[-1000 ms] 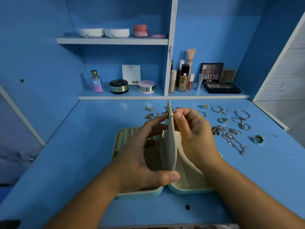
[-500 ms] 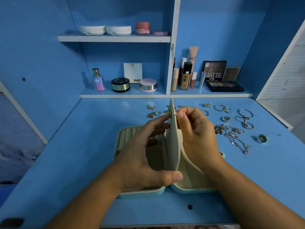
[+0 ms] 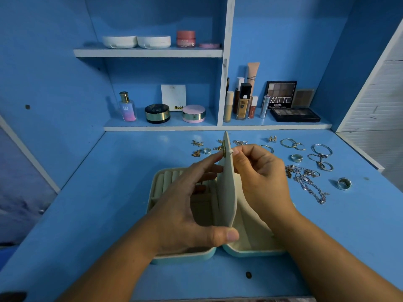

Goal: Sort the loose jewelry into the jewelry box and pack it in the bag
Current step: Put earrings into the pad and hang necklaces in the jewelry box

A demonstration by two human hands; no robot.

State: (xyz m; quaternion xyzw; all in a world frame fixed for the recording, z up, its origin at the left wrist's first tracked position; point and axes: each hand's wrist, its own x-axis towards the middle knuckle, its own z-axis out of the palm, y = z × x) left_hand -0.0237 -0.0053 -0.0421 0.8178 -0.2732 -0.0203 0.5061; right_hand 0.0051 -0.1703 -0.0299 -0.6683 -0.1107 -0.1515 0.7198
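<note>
Sorting looks barely begun: most jewelry [image 3: 309, 182] lies loose on the bench [image 3: 104, 192], past my right hand [image 3: 261, 177]. I see no bag. The jewelry box [image 3: 185, 256] lies open under both hands. My left hand [image 3: 185, 214] grips its middle flap [image 3: 227, 192]; my right hand pinches the flap's top beside a gold earring [image 3: 224, 149].

Perfume bottle [image 3: 127, 107], black compact [image 3: 157, 113], pink compact [image 3: 193, 113], eyeshadow palette [image 3: 280, 95], pink jar [image 3: 185, 39]
</note>
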